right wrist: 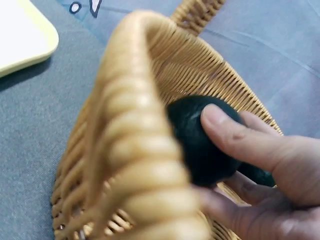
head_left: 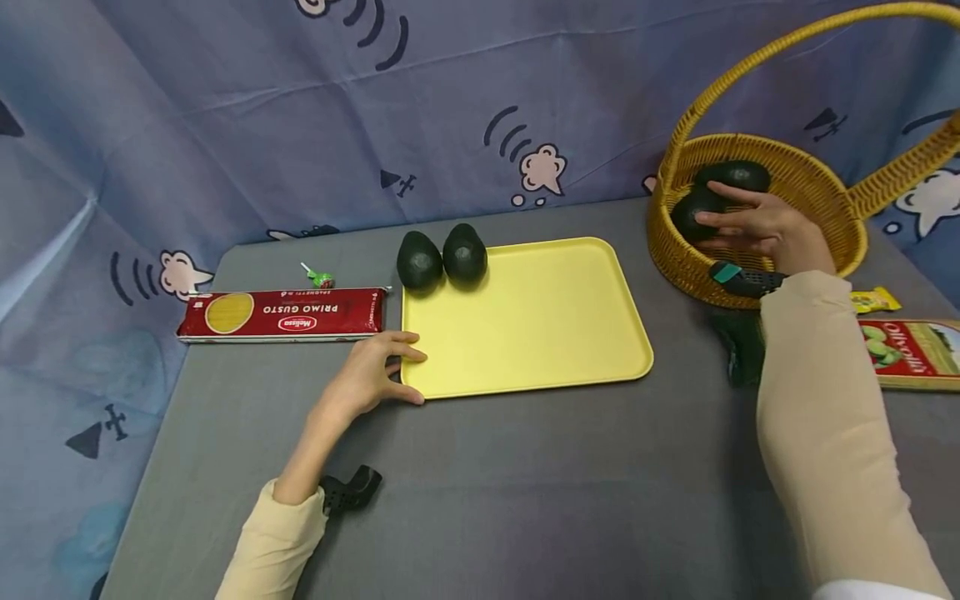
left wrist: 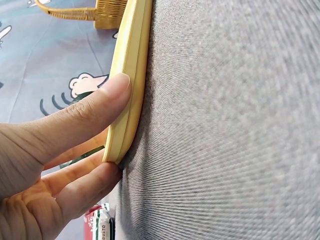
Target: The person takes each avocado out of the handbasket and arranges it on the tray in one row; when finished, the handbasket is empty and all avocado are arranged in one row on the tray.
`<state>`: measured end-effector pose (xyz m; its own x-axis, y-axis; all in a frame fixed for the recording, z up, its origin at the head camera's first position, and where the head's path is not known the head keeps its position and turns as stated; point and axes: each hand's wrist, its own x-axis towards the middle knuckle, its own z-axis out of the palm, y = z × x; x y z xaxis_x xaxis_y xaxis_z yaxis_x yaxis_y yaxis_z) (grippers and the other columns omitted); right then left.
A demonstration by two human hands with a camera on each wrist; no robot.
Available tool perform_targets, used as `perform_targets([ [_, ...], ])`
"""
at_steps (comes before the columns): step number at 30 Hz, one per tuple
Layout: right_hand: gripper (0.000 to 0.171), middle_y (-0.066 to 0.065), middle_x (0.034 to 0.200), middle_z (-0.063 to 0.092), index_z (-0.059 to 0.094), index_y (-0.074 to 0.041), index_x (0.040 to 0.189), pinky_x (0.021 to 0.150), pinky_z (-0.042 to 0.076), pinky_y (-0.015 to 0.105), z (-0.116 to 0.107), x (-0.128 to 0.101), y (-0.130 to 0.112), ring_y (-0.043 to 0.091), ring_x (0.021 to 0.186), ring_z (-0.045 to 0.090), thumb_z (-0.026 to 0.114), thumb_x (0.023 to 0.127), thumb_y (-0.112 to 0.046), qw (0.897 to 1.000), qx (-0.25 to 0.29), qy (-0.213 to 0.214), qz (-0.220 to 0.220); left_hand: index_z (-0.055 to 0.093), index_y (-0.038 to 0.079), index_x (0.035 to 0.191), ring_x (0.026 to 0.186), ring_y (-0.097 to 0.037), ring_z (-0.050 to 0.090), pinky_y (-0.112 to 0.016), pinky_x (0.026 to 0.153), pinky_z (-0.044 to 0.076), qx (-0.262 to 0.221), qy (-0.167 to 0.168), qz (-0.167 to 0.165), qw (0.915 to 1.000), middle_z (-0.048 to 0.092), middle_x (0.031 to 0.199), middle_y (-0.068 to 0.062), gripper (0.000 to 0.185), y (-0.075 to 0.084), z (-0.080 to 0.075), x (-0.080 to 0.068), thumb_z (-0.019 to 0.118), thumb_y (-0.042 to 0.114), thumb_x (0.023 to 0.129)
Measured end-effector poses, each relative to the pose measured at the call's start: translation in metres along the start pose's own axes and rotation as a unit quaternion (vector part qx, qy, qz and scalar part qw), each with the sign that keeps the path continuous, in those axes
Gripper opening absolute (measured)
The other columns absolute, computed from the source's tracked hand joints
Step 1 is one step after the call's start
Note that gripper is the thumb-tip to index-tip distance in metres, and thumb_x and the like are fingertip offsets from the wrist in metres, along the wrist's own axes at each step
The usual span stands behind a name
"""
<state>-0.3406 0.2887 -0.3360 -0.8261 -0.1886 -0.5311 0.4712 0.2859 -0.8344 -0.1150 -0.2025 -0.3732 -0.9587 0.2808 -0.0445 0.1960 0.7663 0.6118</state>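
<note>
At the right, my right hand (head_left: 765, 225) reaches into a yellow wicker basket (head_left: 678, 267). Its thumb and fingers grip a dark green avocado (right wrist: 200, 145) inside the basket. Another avocado (head_left: 738, 173) lies just behind that one. My left hand (head_left: 367, 371) holds the near left corner of a yellow tray (head_left: 525, 325), the thumb on its front rim and the fingers at its left side. Two more avocados, one (head_left: 418, 260) on the left and one (head_left: 465, 254) beside it, rest side by side at the tray's far left corner.
Left of the tray lies a red spaghetti pack (head_left: 330, 312), with a green-wrapped lollipop (head_left: 320, 279) behind it. Near the right forearm are a dark green item (head_left: 742, 346), partly hidden, a yellow-wrapped sweet (head_left: 876, 300) and a red box (head_left: 918, 354). The basket's tall handle (head_left: 810, 37) arches upward.
</note>
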Motion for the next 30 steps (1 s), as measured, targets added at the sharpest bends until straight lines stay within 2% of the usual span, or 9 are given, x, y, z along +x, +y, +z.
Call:
perform_targets([
  [6, 0.081, -0.011, 0.083, 0.072, 0.011, -0.026, 0.155, 0.05, 0.047, 0.02, -0.01, -0.007, 0.004, 0.013, 0.075, 0.07, 0.062, 0.093, -0.016, 1.0, -0.004, -0.013, -0.018, 0.072, -0.004, 0.106, 0.121, -0.036, 0.052, -0.04, 0.089, 0.051, 0.004, 0.002, 0.006, 1.0, 0.059, 0.126, -0.021, 0.048, 0.001, -0.001, 0.0, 0.089, 0.011, 0.063],
  [11, 0.082, -0.014, 0.082, 0.071, 0.01, -0.028, 0.155, 0.049, 0.047, 0.021, -0.016, -0.011, 0.007, 0.007, 0.058, 0.063, 0.063, 0.093, -0.018, 1.0, -0.009, -0.017, -0.004, 0.072, -0.004, 0.106, 0.121, -0.037, 0.051, -0.041, 0.089, 0.051, 0.001, 0.002, 0.006, 1.0, 0.059, 0.127, -0.021, 0.048, 0.001, -0.001, 0.0, 0.089, 0.01, 0.063],
  [13, 0.082, -0.015, 0.085, 0.069, 0.01, -0.031, 0.154, 0.048, 0.047, 0.021, -0.018, -0.011, 0.007, 0.007, 0.059, 0.063, 0.063, 0.093, -0.018, 1.0, -0.003, -0.02, 0.005, 0.072, -0.005, 0.106, 0.12, -0.038, 0.052, -0.041, 0.088, 0.052, 0.004, 0.002, 0.01, 0.9999, 0.058, 0.127, -0.022, 0.047, 0.0, 0.0, 0.0, 0.089, 0.009, 0.064],
  [18, 0.084, -0.016, 0.095, 0.062, 0.01, -0.036, 0.153, 0.067, 0.055, 0.023, -0.019, -0.013, 0.006, 0.007, 0.081, 0.068, 0.065, 0.092, -0.018, 1.0, 0.001, -0.026, 0.015, 0.072, -0.004, 0.107, 0.121, -0.038, 0.051, -0.043, 0.091, 0.05, 0.007, 0.0, 0.006, 1.0, 0.058, 0.127, -0.022, 0.047, 0.001, 0.0, -0.001, 0.088, 0.01, 0.065],
  [22, 0.085, -0.015, 0.09, 0.066, 0.011, -0.036, 0.153, 0.057, 0.053, 0.024, -0.019, -0.018, 0.006, 0.011, 0.079, 0.069, 0.065, 0.091, -0.017, 1.0, 0.001, -0.02, 0.006, 0.071, -0.003, 0.108, 0.122, -0.038, 0.05, -0.044, 0.093, 0.048, 0.01, -0.004, 0.003, 0.9999, 0.058, 0.128, -0.022, 0.048, 0.002, 0.0, -0.002, 0.088, 0.011, 0.065],
  [25, 0.085, -0.005, 0.08, 0.072, 0.011, -0.034, 0.154, 0.054, 0.052, 0.026, -0.018, -0.02, 0.004, 0.016, 0.07, 0.07, 0.065, 0.092, -0.015, 1.0, -0.008, -0.015, -0.01, 0.072, -0.003, 0.108, 0.121, -0.038, 0.051, -0.044, 0.092, 0.049, 0.011, -0.002, 0.005, 0.9999, 0.058, 0.127, -0.021, 0.048, 0.003, 0.0, -0.003, 0.088, 0.011, 0.065],
  [26, 0.084, -0.004, 0.085, 0.072, 0.01, -0.034, 0.154, 0.056, 0.054, 0.026, -0.018, -0.021, 0.004, 0.016, 0.068, 0.07, 0.063, 0.092, -0.014, 1.0, -0.014, -0.017, -0.016, 0.072, -0.004, 0.107, 0.121, -0.038, 0.051, -0.043, 0.091, 0.05, 0.011, -0.001, 0.006, 0.9999, 0.058, 0.127, -0.022, 0.048, 0.004, 0.0, -0.003, 0.088, 0.011, 0.065],
  [28, 0.084, 0.007, 0.118, 0.067, 0.01, -0.035, 0.154, 0.07, 0.056, 0.028, -0.017, -0.024, 0.004, 0.016, 0.066, 0.069, 0.063, 0.092, -0.014, 1.0, -0.017, -0.016, -0.019, 0.072, -0.004, 0.107, 0.121, -0.037, 0.051, -0.042, 0.09, 0.05, 0.009, 0.0, 0.007, 0.9999, 0.059, 0.127, -0.022, 0.048, 0.004, 0.0, -0.003, 0.088, 0.01, 0.064],
  [30, 0.084, 0.012, 0.151, 0.035, 0.011, -0.036, 0.154, 0.075, 0.056, 0.029, -0.016, -0.027, 0.004, 0.017, 0.062, 0.068, 0.064, 0.092, -0.013, 1.0, -0.01, -0.011, -0.02, 0.072, -0.004, 0.107, 0.121, -0.037, 0.051, -0.042, 0.09, 0.05, 0.009, -0.001, 0.009, 0.9999, 0.058, 0.127, -0.022, 0.048, 0.004, 0.0, -0.003, 0.088, 0.01, 0.064],
])
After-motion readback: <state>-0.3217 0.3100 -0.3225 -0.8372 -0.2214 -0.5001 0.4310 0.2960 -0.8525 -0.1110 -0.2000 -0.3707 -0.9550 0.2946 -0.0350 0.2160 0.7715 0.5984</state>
